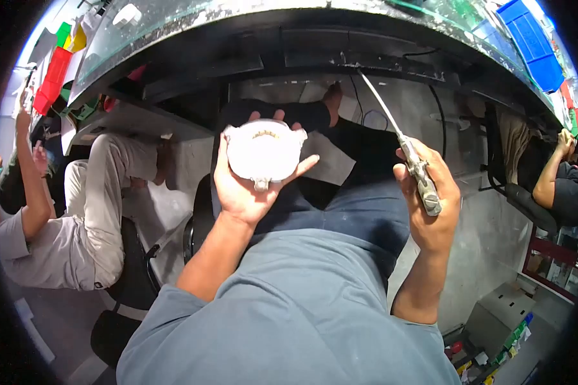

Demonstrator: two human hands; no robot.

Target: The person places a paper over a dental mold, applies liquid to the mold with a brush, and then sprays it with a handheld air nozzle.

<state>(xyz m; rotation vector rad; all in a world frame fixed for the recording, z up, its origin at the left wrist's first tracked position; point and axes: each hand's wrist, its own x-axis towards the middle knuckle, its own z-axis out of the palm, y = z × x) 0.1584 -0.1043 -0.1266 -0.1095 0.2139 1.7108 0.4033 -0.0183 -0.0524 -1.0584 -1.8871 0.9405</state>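
Note:
My left hand (pixel 247 196) holds a round white flask-like piece (pixel 264 156) from below, with the fingers around its rim. A curved row of small tooth-like shapes shows near its upper edge, and metal lugs stick out at its sides and bottom. To the right, my right hand (pixel 433 199) is wrapped around the handle of a metal torch-like tool (pixel 420 176). The tool's long thin rod points up and left, its tip near the bench's front edge. The tool and the white piece are well apart.
A glass-topped workbench (pixel 205 29) spans the top. Blue bin (pixel 531 45) stands at the upper right, red bin (pixel 53 80) at the upper left. One person (pixel 77 224) sits at the left, another (pixel 562 186) at the right. A cardboard box (pixel 501 311) lies lower right.

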